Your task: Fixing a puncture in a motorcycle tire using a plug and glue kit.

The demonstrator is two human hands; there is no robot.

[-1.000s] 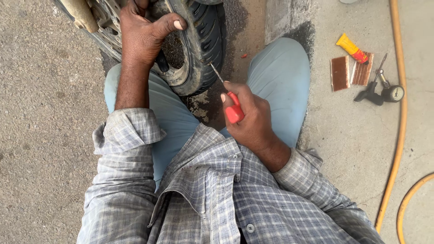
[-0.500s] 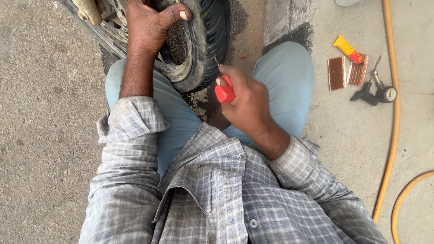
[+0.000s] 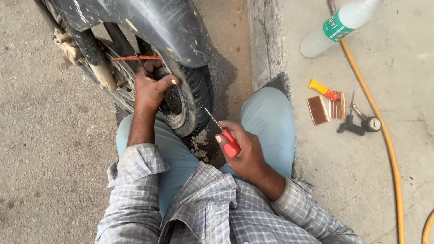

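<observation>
My left hand [image 3: 151,88]: it rests on the motorcycle tyre [image 3: 195,97], fingers curled over the tread and the rim side, thumb stretched out toward the right. It grips the tyre itself.
My right hand [image 3: 242,151]: its fingers are closed around the red handle of a thin tool [image 3: 221,133].
Tool: it has a red handle and a thin metal shaft. The shaft points up and to the left, and its tip is at the tyre tread, just below my left hand. I cannot tell if the tip is inside the rubber.
Tyre: black, standing upright between my knees, under a dark mudguard [image 3: 158,27]. The wheel rim and spokes are to the left of it.
My legs: in light blue trousers, one on each side of the wheel; I crouch on the concrete floor [image 3: 40,135].
To my right on the floor: a yellow tube with red cap [image 3: 323,89], just beside it two brown rubber strips [image 3: 326,108], then a black tool [image 3: 350,124] and a small round pressure gauge [image 3: 370,123].
Further away: a clear plastic bottle with green label [image 3: 341,25] lies at the top right, and an orange hose [image 3: 384,135] runs along the floor past the gauge.
</observation>
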